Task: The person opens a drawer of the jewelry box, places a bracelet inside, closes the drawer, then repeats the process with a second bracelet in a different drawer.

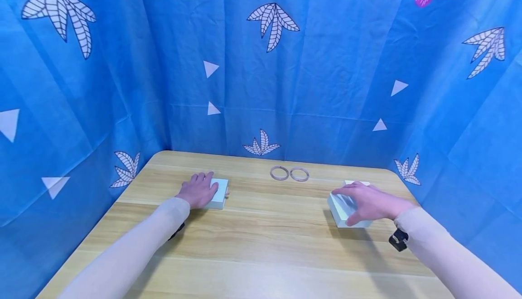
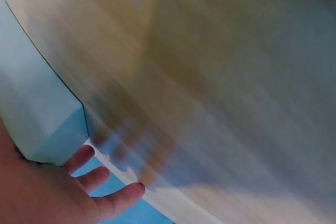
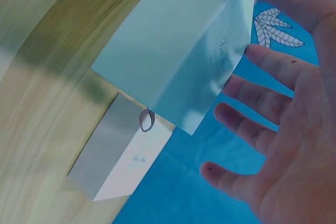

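A pale blue box (image 1: 219, 193) sits on the left of the table, with a small loop at its right side. My left hand (image 1: 197, 191) lies over its left part, fingers spread and extended past the box edge. In the left wrist view the box (image 2: 39, 87) is beside the palm. My right hand (image 1: 371, 201) is spread over a mint-green box (image 1: 337, 210) on the right. The right wrist view shows this box (image 3: 152, 51) with faint lettering and a ribbon loop (image 3: 147, 120). Its thumb overlaps one corner; the fingers are extended near the edge, contact unclear.
A white box (image 3: 123, 153) stands beside the mint-green one. Two thin round bangles (image 1: 279, 173) lie side by side at the back middle of the wooden table (image 1: 261, 235). Blue patterned curtains (image 1: 261, 86) surround the table's back and sides.
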### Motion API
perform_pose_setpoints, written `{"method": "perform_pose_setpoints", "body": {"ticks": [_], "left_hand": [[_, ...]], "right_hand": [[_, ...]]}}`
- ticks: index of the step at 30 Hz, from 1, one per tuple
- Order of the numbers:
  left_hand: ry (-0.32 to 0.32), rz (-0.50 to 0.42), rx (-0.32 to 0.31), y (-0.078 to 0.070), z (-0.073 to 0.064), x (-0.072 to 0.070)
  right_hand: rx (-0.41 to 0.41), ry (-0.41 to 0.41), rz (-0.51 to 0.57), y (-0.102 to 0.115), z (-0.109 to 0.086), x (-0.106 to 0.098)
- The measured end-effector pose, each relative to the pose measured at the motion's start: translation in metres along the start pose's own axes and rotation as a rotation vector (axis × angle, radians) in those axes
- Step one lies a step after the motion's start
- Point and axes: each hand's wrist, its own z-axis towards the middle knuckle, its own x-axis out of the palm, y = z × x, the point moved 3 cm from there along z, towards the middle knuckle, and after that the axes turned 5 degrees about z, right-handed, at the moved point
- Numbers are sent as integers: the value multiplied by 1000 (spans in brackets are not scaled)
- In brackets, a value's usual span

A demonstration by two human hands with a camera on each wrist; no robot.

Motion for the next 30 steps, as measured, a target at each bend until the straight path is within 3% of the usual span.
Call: {"method": "perform_pose_setpoints", "body": {"ticks": [30], "left_hand": [[-1,-5,-12,0,-2,-1]], "right_hand": [[-40,31,22,39,47,9]]}}
